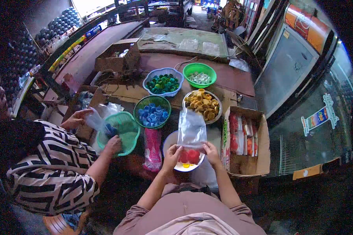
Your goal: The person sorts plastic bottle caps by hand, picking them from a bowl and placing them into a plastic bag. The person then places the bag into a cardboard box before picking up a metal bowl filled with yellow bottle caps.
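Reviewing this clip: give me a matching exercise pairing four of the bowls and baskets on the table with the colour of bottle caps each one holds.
Containers:
1. blue basket
2. bright green bowl
3. dark green basket
4. metal bowl

Caps:
A. yellow-brown
B. blue
C. white
D. dark green

Pairs: 1-D, 2-C, 3-B, 4-A

Clear plastic bag (191, 131) is standing upright at lower centre of the frame, mouth down, bottom edge pinched at both corners. Red bottle caps (189, 156) are lying beneath it in a white bowl (169, 141).
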Tool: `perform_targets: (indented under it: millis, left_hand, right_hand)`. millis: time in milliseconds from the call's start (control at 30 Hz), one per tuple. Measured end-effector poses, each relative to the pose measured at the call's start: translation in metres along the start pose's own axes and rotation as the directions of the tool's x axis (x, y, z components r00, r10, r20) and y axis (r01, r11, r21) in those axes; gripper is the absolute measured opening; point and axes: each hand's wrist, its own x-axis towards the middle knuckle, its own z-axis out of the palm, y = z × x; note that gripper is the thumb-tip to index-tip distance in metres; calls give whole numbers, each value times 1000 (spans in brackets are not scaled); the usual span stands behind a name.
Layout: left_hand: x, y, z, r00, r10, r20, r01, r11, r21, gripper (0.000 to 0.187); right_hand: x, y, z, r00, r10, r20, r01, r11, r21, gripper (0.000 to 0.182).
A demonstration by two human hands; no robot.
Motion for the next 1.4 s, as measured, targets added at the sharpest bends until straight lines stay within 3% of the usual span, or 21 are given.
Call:
perform_targets:
  millis: [133, 233, 267, 367, 433, 467, 533, 567, 667, 700, 800, 833, 933, 967, 1067, 1100, 1200, 1300, 1400]
  left_hand:
    - [3, -8, 1, 1000, 8, -7, -8, 1000, 12, 10]
    - [5, -18, -1, 999, -43, -7, 43, 999, 7, 9]
    - [5, -23, -2, 999, -50, -8, 50, 999, -10, 10]
    - [1, -26, -8, 958, -287, -5, 287, 958, -3, 13]
    - [-4, -30, -14, 976, -215, 22, 213, 976, 45, 16]
    - [-8, -32, -16, 983, -178, 37, 175, 982, 69, 17]
    - [-15, -41, -18, 991, -124, 51, 127, 990, -57, 18]
    - [-16, -44, -19, 994, -95, 55, 101, 988, -119, 18]
    - [-26, -13, -13, 959, -278, 60, 282, 956, -77, 15]
    - [-28, -3, -12, 947, -319, 31, 320, 947, -21, 15]
    - [-34, -4, -21, 981, -173, 83, 163, 980, 112, 17]
    - [-37, -2, -23, 983, -169, 77, 157, 978, 141, 18]
    - [-53, 4, -20, 966, -255, 27, 253, 965, 68, 16]
    - [-56, 3, -21, 980, -193, 48, 188, 977, 97, 15]
    - [-64, -8, -28, 992, -113, 53, 96, 963, 253, 14]
    - [-67, 7, -23, 995, -85, 43, 66, 943, 327, 14]
    - [-69, 1, -24, 999, -18, 31, 2, 891, 454, 13]
    - [-69, -10, -20, 991, 123, 43, -130, 905, 404, 13]
    - [-77, 8, -14, 1000, -7, 28, -9, 842, 539, 14]
  right_hand:
    - [1, 15, -1, 985, -51, -166, 10, 972, -234, 24]
    - [-5, 14, 4, 951, -205, -230, 103, 916, -388, 21]
    - [-8, 10, 5, 965, -170, -201, 89, 929, -360, 20]
    - [-16, 6, 8, 979, -122, -161, 70, 952, -297, 17]
    - [-17, 23, 6, 965, -171, -200, 110, 952, -285, 16]
    - [-18, 30, 4, 974, -110, -200, 76, 982, -171, 15]
    - [-19, 30, 7, 984, 7, -177, 4, 998, 57, 15]
    - [-21, 29, 8, 986, -5, -165, 17, 997, 72, 15]
    - [-19, 40, 6, 996, -72, -51, 68, 995, -73, 15]
    - [-22, 28, 9, 999, -11, -45, 2, 984, -180, 18]
    - [-31, 33, 15, 990, -23, -142, 5, 992, -122, 26]
    - [-38, 22, 16, 992, -48, -118, 20, 973, -232, 34]
    - [-53, 28, 19, 989, -46, -143, 25, 988, -150, 39]
    - [-55, 45, 13, 993, -38, -115, 23, 991, -129, 35]
    - [-68, 46, 8, 998, -29, 60, 46, 954, -295, 27]
    - [-76, 23, 20, 999, -31, 5, 32, 968, -248, 22]
    - [-85, 4, 27, 999, -20, 30, 28, 958, -286, 29]
    - [-85, 16, 27, 995, -93, 46, 104, 900, -424, 33]
    - [-83, 43, 24, 986, -166, 25, 159, 878, -452, 33]
